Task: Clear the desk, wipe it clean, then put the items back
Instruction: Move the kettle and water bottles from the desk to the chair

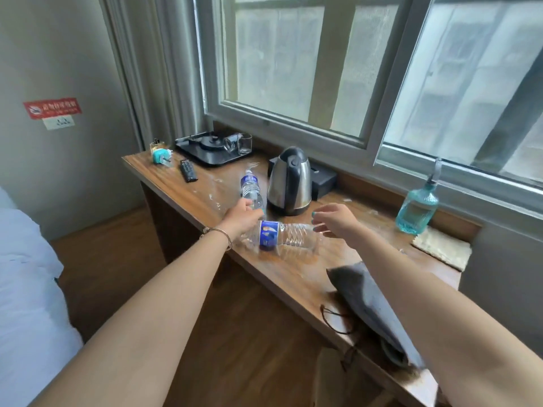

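A long wooden desk [188, 192] runs under the window [308, 69], its top marked with pale smears. At its near end lies a grey cloth bag [364, 292] with a dark cord, partly covered by the right forearm. A steel electric kettle [289, 183] with a black lid and handle stands upright at the middle of the desk, just in front of a black box [324, 180]. At the far left end sits a black tray [205, 151] holding clear glasses [239, 143]. On the sill to the right stands a blue glass bottle [417, 207], beside a pale mat [440, 251]. An empty clear water bottle [282, 235] with a blue label lies on its side near the desk's front edge, between the two hands. A second water bottle [249, 186] leans tilted just left of the kettle; the left hand [242, 217], a bangle at its wrist, has its fingers curled round the lower part of it. The right hand [335, 220] hovers with fingers spread and relaxed, fingertips just at the lying bottle's end, gripping nothing. A black remote [188, 170] lies beside the tray, and a small teal plug-like item [158, 156] sits at the far corner.
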### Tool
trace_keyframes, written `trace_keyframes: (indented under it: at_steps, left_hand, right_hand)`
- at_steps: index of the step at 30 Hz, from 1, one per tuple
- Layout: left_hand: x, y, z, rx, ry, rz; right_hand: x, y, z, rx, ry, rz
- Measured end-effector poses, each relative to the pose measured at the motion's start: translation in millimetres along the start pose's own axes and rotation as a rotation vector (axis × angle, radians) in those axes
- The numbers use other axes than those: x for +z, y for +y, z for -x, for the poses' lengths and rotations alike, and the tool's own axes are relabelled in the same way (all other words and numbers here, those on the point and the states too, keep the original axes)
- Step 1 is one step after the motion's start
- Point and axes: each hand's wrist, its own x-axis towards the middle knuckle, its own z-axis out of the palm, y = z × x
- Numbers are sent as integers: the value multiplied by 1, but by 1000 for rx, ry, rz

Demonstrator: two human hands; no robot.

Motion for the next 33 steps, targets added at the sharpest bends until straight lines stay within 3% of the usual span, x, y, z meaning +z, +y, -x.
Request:
trace_keyframes:
  at_steps: [8,14,22,26,30,33]
  left_hand:
    - [-1,39,-98,187,62,-74]
    - [-2,58,-162,322,-46,-75]
    - [-9,64,-222,620,-272,-227]
    - [-14,61,-238,734,-463,-301]
    - [-6,55,-232,778,-368,-133]
    - [-4,56,-234,791,-389,-73]
  right_hand:
    - [-1,-35,-108,-189,100,76]
    - [39,-42,-139,-314,146,142]
    - [13,-37,-132,-242,158,39]
    - [4,-34,-129,-205,310,32]
    - [18,-41,-127,-176,464,-140]
    - [23,-48,-122,-166,602,-203]
